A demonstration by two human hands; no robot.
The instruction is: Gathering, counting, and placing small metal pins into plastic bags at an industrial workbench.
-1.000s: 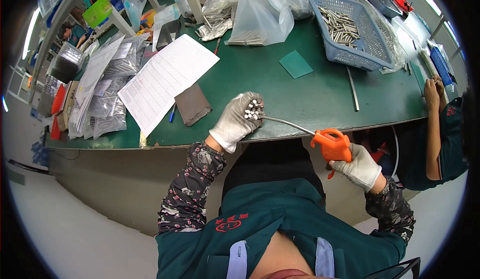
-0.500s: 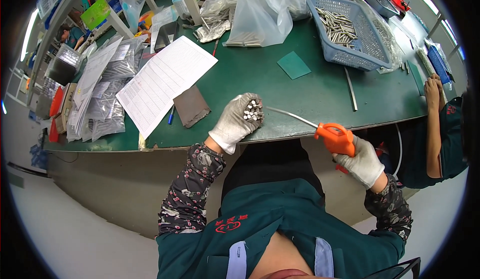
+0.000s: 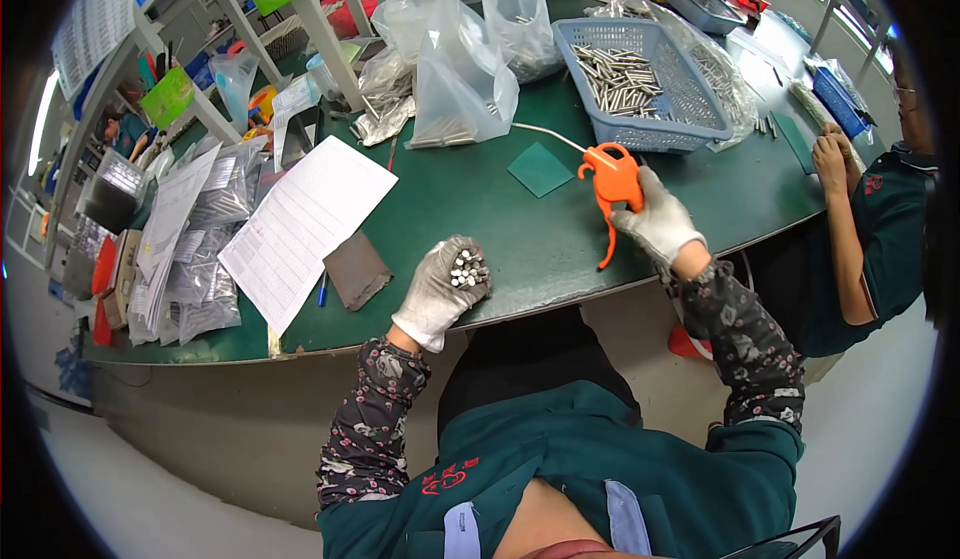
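In my gloved left hand [image 3: 443, 292], closed at the table's front edge, is a bundle of metal pins [image 3: 468, 270], their round ends showing. My gloved right hand [image 3: 657, 217] is closed at the edge of an orange air blow gun [image 3: 615, 184], held over the table to the right. The gun's thin metal nozzle [image 3: 550, 135] points left, toward a clear plastic bag; its curved lever hangs toward me. Part of the grip is hidden by the right hand. A small green square sheet [image 3: 540, 170] lies left of the gun.
Beyond the gun stands a blue basket [image 3: 655, 137] of metal pins. Clear plastic bags [image 3: 455, 94] stand beside it. Left of my left hand lie a brown cloth [image 3: 357, 272], a printed sheet [image 3: 305, 224] and bagged parts [image 3: 205, 299]. A co-worker's hands [image 3: 832, 162] are at the far right.
My right hand has carried the air blow gun forward and left, from the table's front edge to near the basket, turning it. My left hand still holds the pins. The view has shifted.
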